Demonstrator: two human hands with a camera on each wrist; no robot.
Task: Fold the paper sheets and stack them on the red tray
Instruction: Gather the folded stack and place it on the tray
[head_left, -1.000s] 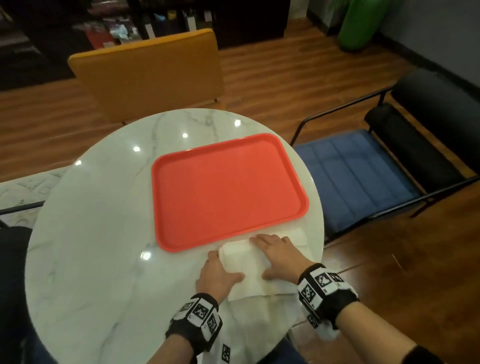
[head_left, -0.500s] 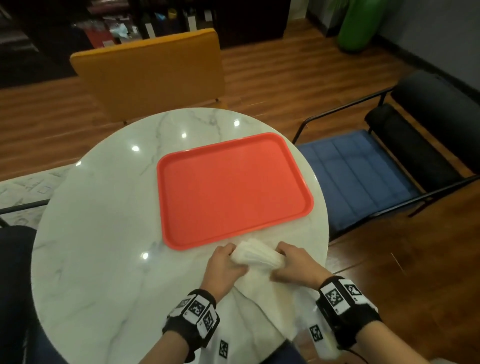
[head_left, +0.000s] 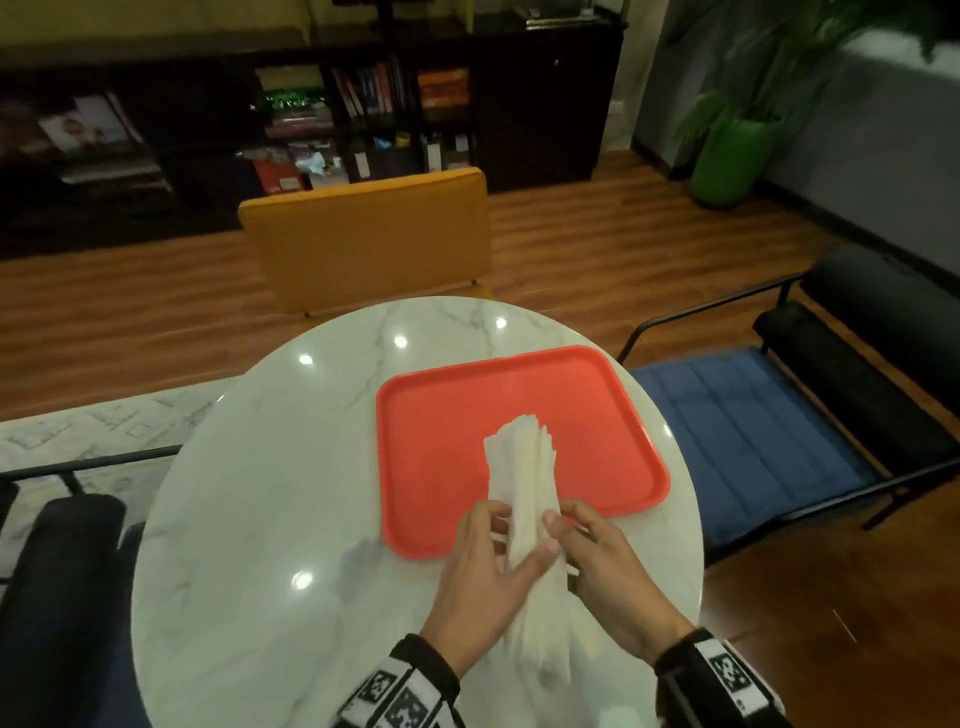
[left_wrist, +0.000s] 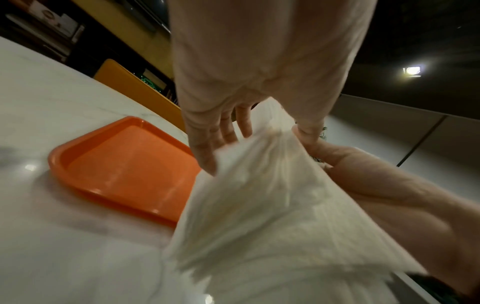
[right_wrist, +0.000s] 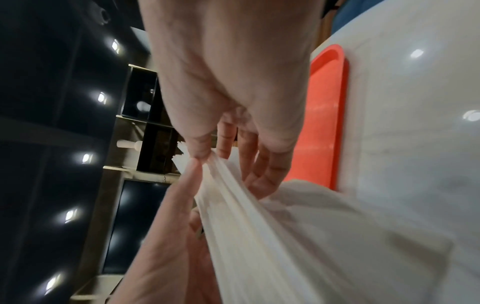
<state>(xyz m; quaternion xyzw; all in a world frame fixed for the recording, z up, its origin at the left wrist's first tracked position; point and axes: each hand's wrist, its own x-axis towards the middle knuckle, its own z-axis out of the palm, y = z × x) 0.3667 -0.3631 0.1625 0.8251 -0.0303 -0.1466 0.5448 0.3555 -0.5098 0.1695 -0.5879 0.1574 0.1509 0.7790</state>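
A stack of white paper sheets (head_left: 523, 467) stands edge-up, lifted off the table, and its top leans over the near part of the red tray (head_left: 587, 384). My left hand (head_left: 498, 551) grips the stack from the left, thumb across its front and fingers behind. From the right, my right hand (head_left: 576, 535) pinches the same stack. In the left wrist view the paper (left_wrist: 272, 205) fans out below my fingers (left_wrist: 221, 133), beside the tray (left_wrist: 124, 160). The right wrist view shows thumb and fingers pinching the sheets (right_wrist: 259, 226). Nothing lies on the tray.
The tray sits on a round white marble table (head_left: 260, 519), right of centre. A yellow chair (head_left: 363, 239) stands at the far side and a blue-cushioned black chair (head_left: 753, 431) at the right. Another dark chair (head_left: 62, 561) is at the left.
The sheets lay flat at the table's near edge under both hands. Both hands gathered them and raised them upright toward the tray. The head view has tilted up.
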